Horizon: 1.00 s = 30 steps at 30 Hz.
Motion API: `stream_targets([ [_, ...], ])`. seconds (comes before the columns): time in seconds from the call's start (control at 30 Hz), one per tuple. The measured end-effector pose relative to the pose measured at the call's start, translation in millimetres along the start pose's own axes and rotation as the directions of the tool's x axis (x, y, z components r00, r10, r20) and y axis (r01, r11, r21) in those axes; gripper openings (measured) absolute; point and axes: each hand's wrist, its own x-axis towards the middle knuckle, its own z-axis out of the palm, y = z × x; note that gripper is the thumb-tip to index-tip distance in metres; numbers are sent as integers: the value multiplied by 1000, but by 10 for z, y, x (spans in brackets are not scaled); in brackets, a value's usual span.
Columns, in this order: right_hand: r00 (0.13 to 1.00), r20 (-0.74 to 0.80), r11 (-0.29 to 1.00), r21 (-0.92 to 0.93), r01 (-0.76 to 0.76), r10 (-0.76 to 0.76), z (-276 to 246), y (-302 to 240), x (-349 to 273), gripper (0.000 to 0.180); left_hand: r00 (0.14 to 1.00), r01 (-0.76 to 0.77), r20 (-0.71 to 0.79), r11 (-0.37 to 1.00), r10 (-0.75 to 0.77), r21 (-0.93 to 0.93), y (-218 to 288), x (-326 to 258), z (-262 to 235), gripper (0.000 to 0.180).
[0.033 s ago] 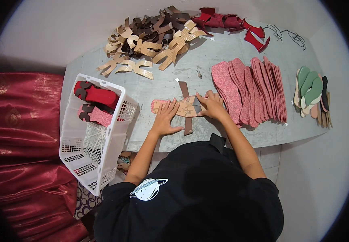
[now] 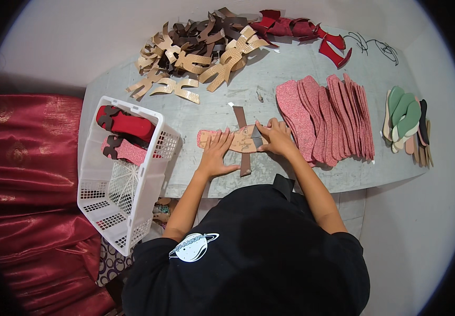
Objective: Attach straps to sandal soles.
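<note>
A tan shoe sole (image 2: 245, 142) with a pink heel end lies flat on the table, with handwriting on its face. A dark brown strap (image 2: 245, 164) passes under it crosswise, both ends sticking out. On the sole's face, near the right end, is a grey patch (image 2: 257, 138). My left hand (image 2: 216, 154) rests flat over the sole's left part, fingers stretched and thumb apart. At the other end my right hand (image 2: 277, 138) grips the sole, thumb and forefinger spread across its width; its remaining fingers are bent and partly hidden.
Pink patterned soles (image 2: 326, 124) lie overlapped beside my right hand. Tan straps (image 2: 193, 62), brown straps (image 2: 206, 32) and red straps (image 2: 296, 27) heap at the back. Green soles (image 2: 405, 113) lie far right. A white plastic basket (image 2: 156, 142) holding red and pink slippers stands left.
</note>
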Motion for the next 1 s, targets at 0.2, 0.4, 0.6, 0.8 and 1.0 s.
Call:
stream_targets([
  [0.2,1000,-4,1000,4,0,0,24,26,-4,89,991,121,-68,989,-116,81,45,38,124,107],
  [0.4,1000,-10,1000,17,-1,1,20,25,-17,88,971,204,-157,969,-182,138,164,110,212,105],
  [0.6,1000,-18,1000,27,-2,2,38,36,-18,88,922,334,-242,937,-302,104,234,189,294,112],
  [0.8,1000,5,999,49,-17,17,-11,2,-19,88,896,368,-281,929,-345,34,264,215,304,115],
  [1.0,1000,5,997,73,-26,25,-1,7,-26,87,897,382,-249,924,-366,21,258,219,326,113],
])
